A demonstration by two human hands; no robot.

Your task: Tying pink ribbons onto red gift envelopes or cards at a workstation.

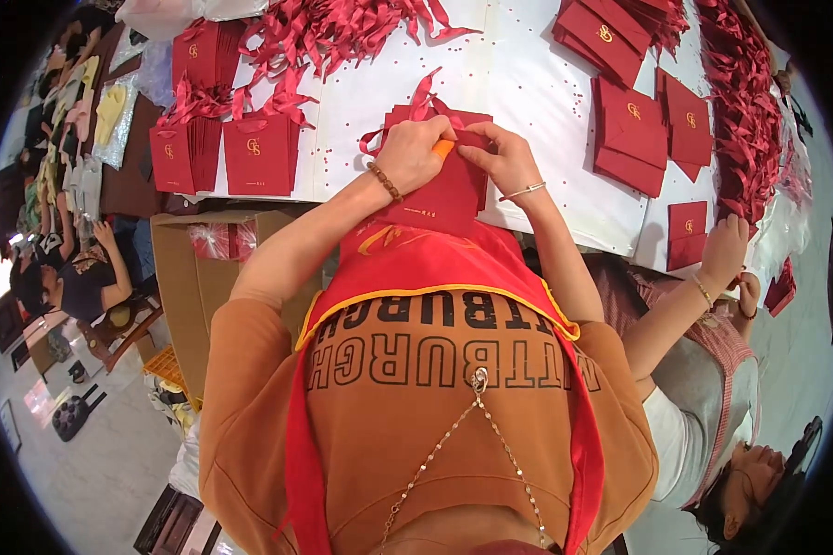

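Observation:
My left hand [412, 153], with a bead bracelet on the wrist, grips a small orange tool [444, 146] at the top edge of a red paper bag [440, 199]. My right hand [504, 159], wearing a thin silver bangle, pinches the same edge of the bag just beside the tool. The bag lies flat on the white table [528, 83], near its front edge, and hangs slightly over my red apron. A red ribbon [421, 97] loops out from the bag's top, with more red bags stacked under it.
Red bags with ribbon handles stand at the left [259, 153]. Flat red bags [634, 125] and ribbon piles [745, 102] lie to the right. A co-worker's hand [724, 245] rests on a small red bag [685, 231]. A cardboard box [194, 277] stands below the table.

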